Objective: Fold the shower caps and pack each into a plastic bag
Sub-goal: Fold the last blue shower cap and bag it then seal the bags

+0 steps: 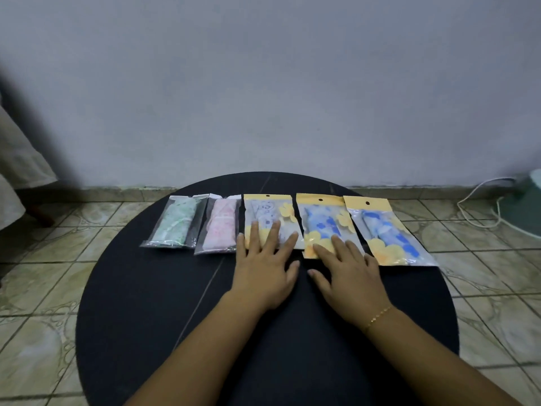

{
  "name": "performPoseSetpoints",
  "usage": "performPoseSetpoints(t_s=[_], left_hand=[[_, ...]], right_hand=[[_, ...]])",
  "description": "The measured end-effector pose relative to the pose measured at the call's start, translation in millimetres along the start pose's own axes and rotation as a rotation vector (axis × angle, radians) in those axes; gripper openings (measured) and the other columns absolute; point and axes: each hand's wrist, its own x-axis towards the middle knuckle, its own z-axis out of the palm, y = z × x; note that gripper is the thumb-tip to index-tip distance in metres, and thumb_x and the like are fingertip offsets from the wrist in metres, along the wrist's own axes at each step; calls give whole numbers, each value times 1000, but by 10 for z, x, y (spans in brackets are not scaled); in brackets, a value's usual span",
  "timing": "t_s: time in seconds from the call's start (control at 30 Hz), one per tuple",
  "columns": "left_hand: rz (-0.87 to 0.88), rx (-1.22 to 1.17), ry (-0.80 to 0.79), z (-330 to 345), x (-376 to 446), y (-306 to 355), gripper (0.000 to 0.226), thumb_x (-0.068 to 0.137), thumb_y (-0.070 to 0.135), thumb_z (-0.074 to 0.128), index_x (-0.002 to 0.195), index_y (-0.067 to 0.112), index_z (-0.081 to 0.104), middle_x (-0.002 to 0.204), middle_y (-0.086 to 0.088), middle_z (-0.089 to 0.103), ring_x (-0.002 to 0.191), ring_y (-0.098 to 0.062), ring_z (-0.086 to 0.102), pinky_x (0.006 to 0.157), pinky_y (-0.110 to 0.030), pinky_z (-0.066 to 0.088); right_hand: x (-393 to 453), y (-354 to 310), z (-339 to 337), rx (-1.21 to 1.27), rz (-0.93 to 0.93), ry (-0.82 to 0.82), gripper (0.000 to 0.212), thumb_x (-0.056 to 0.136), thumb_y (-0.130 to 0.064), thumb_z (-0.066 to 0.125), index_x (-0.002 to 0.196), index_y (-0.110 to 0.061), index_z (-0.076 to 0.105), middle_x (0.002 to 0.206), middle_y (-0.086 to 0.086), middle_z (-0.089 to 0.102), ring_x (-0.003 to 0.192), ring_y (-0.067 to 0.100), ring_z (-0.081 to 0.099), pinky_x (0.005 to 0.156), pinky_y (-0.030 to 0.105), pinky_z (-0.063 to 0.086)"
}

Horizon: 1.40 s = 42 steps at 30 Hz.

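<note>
Several bagged shower caps lie in a row on the far half of the round black table (pixel 146 303). From the left: a green cap in a clear bag (pixel 173 222), a pink cap in a clear bag (pixel 220 227), a white-and-blue cap in a yellow-topped bag (pixel 268 213), and two blue caps in yellow-topped bags (pixel 323 221) (pixel 383 230). My left hand (pixel 265 263) lies flat with straight fingers on the near end of the white-and-blue bag. My right hand (pixel 345 268) lies flat, its fingertips on the near end of the first blue bag.
The table stands on a tiled floor against a pale wall. A white cable (pixel 480 206) and a pale green object (pixel 527 206) lie on the floor at the right. Pale cloth (pixel 17 165) hangs at the left edge.
</note>
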Motion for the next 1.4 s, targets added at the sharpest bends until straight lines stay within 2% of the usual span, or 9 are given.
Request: performPoseSetpoints(t_s=[0.13, 0.37, 0.47, 0.53, 0.63, 0.77, 0.83, 0.97, 1.4], left_hand=[[-81, -38, -52, -4, -45, -37, 52, 97, 52, 19, 147, 45, 6, 159, 8, -8, 144, -29, -15, 114, -52, -8], [-127, -23, 36, -32, -130, -84, 51, 97, 51, 23, 146, 45, 13, 159, 8, 0, 145, -27, -8, 116, -49, -2], [-115, -3, 89, -28, -127, -68, 55, 93, 55, 15, 147, 44, 12, 160, 6, -3, 145, -26, -10, 115, -47, -7], [-101, 5, 118, -21, -125, -35, 70, 80, 59, -2, 148, 43, 11, 160, 4, -4, 145, -26, -13, 112, -45, -13], [-96, 20, 123, 0, -113, 6, 82, 71, 60, -10, 148, 42, 11, 159, 3, -7, 144, -28, -18, 106, -45, -21], [-140, 8, 82, 11, -94, -4, 61, 90, 59, 10, 148, 42, 9, 159, 4, -11, 143, -26, -19, 112, -51, -13], [-140, -11, 49, 0, -103, 9, 55, 96, 54, 20, 148, 40, 9, 159, 3, -11, 144, -26, -18, 114, -50, -10], [-123, -7, 63, -14, -117, 26, 54, 97, 52, 23, 148, 40, 13, 160, 2, -6, 145, -26, -12, 115, -47, -8], [-133, -5, 71, 11, -107, 21, 54, 96, 52, 21, 148, 41, 10, 160, 4, -4, 145, -24, -12, 115, -46, -9]], right_hand=[[20, 28, 1, 42, -19, -22, 53, 95, -56, 30, 145, -40, 20, 158, -3, 8, 145, 18, 3, 115, 44, 10], [116, 2, 41, 74, -46, -16, 56, 93, -59, 30, 145, -40, 19, 158, -3, 7, 145, 18, 1, 115, 45, 5], [104, -5, 53, 60, -44, 47, 72, 82, -69, 7, 147, -38, 16, 158, -3, 8, 145, 18, 0, 114, 47, 1], [101, 33, 45, 60, -9, 134, 79, 77, -61, -3, 147, -33, 21, 158, -1, 12, 146, 19, 2, 114, 48, 0], [113, 178, 11, 30, 145, 227, 71, 81, -43, 6, 146, -24, 29, 157, 5, 18, 145, 24, 5, 112, 52, -4], [88, 348, -6, -16, 327, 58, 59, 90, -34, 17, 147, -18, 19, 157, 11, 10, 145, 29, 0, 111, 56, -2], [89, 367, 1, 10, 322, 21, 56, 94, -32, 25, 147, -17, 17, 157, 10, 10, 145, 27, 2, 113, 54, 2], [135, 362, 12, 24, 278, 18, 57, 94, -34, 27, 147, -16, 18, 156, 8, 16, 144, 24, 9, 113, 50, 10], [308, 355, 39, 149, 204, 48, 62, 94, -35, 26, 150, -20, 6, 157, 4, 15, 144, 20, 8, 115, 49, 4]])
